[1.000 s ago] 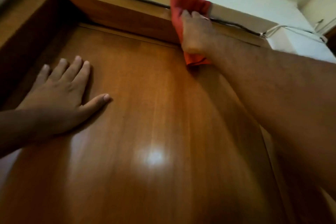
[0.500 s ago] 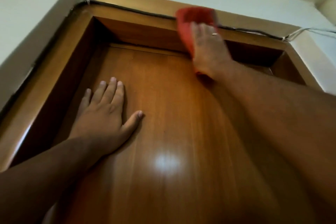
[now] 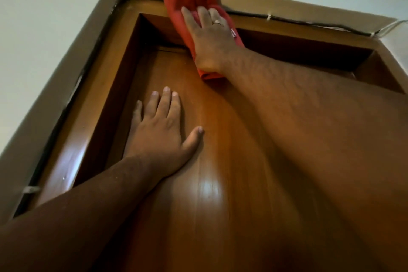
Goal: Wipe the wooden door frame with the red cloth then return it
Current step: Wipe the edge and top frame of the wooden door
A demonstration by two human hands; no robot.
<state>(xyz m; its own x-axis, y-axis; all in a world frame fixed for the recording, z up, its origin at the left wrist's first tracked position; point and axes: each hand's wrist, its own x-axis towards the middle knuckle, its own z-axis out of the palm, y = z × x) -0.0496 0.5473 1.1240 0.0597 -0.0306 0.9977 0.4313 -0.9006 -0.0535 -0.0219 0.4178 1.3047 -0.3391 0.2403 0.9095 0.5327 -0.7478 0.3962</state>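
I look up at the wooden door frame (image 3: pixel 293 28) from below. My right hand (image 3: pixel 209 37) presses the red cloth (image 3: pixel 187 1) flat against the frame's top rail, left of the middle. The cloth drapes over the rail's edge and hangs down behind my wrist onto the top of the door. My left hand (image 3: pixel 161 130) lies flat on the glossy wooden door (image 3: pixel 220 183), fingers spread, holding nothing.
A black cable (image 3: pixel 287 19) runs along the outer edge of the frame, across the top and down the left side, held by white clips. White walls surround the frame. Thin white wires (image 3: pixel 393 25) leave the top right corner.
My right hand has slid the red cloth leftward along the top rail. The view has swung so that the frame's top left corner shows. My left hand stays flat on the door.
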